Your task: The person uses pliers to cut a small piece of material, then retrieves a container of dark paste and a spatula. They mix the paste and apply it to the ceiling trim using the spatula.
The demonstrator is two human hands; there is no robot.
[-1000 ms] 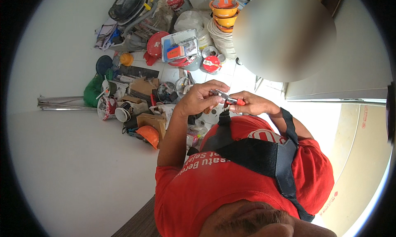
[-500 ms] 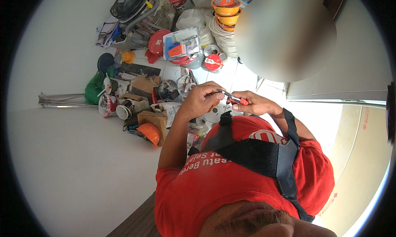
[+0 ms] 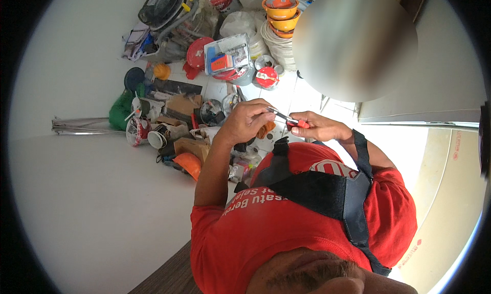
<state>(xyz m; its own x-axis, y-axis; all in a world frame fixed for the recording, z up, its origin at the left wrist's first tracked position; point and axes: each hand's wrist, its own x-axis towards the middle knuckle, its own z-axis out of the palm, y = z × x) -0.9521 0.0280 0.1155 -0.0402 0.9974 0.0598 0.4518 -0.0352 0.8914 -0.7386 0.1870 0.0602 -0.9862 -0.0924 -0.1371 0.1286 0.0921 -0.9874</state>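
My right hand [image 3: 321,127] is closed around red-handled pliers [image 3: 292,122], whose metal end points left toward my other hand. My left hand [image 3: 244,121] has its thumb and fingers pinched together at the tip of the pliers. Whatever lies between those fingers is too small to make out. Both hands are in front of my red shirt. Below the left hand an orange-brown item [image 3: 266,130] shows in part, its kind unclear.
Tools, cartons and buckets crowd the floor ahead and to the left, with an orange helmet [image 3: 188,165] among them. A clear plastic box [image 3: 240,43] rests on a bucket. Stacked orange bowl-shaped things [image 3: 283,24] stand farther back. A white wall [image 3: 76,191] is at left.
My hands have drawn slightly apart, so more of the pliers' metal end shows. More of the orange-brown item is visible under my left hand. The view has shifted a little.
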